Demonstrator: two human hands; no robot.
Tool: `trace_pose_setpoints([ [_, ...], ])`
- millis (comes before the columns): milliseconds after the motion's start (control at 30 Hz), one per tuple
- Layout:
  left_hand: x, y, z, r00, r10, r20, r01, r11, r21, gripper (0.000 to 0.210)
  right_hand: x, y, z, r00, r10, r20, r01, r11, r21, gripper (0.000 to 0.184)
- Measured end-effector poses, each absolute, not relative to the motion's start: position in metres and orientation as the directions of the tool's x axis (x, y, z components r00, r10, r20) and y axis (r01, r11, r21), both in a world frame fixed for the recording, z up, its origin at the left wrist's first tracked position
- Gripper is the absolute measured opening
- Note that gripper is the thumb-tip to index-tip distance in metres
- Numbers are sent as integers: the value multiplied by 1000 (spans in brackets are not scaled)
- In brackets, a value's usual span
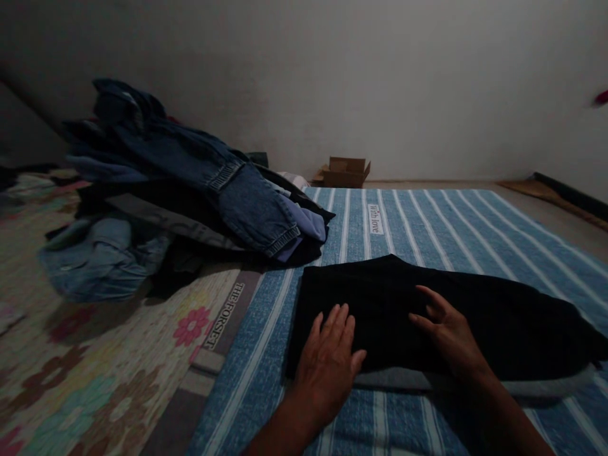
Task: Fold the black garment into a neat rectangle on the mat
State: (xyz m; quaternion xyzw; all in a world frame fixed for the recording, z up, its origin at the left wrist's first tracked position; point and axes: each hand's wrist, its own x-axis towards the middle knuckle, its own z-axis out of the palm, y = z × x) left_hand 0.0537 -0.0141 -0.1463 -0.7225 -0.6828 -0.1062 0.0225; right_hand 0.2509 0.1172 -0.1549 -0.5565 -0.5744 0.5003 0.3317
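Observation:
A dark garment [380, 297], nearly black, lies folded lengthwise and flat on the blue striped sheet [256, 354]. Grey fabric [403, 378] shows along its near edge. My left hand [330, 361] rests palm down near the garment's left end, its fingers stretched out. Over the middle of the garment is my right hand [446, 329], with thumb and fingers apart and nothing between them. Whether the right fingertips touch the cloth, I cannot tell. The garment's right end narrows toward the right edge of the view.
A heap of clothes with blue denim [190, 158] on top rises at the left, with light-blue denim [99, 259] at its foot. Under it spreads a flowered mat [118, 361]. An open cardboard box [346, 172] stands by the wall [403, 88] at the back.

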Motion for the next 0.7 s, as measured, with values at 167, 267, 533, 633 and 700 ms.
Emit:
trace_pose_setpoints([
  [167,54,-20,-146,34,942,335,971,-111,212,31,252,114,-154,-128,982,-142,405,-79,-911,75],
  [267,54,-21,-148,38,940,339,956,-133,263,26,258,115,-161,-176,982,-62,454,25,-890,69],
  [533,53,-19,-148,82,976,201,954,-136,268,34,241,95,-125,-353,785,508,755,560,-341,38],
  [633,52,-17,-148,99,979,178,959,-141,244,35,212,84,-120,-560,556,614,522,812,-260,28],
  [700,51,-16,-149,104,975,198,963,-149,226,35,196,81,-129,-679,467,567,430,879,-209,31],
])
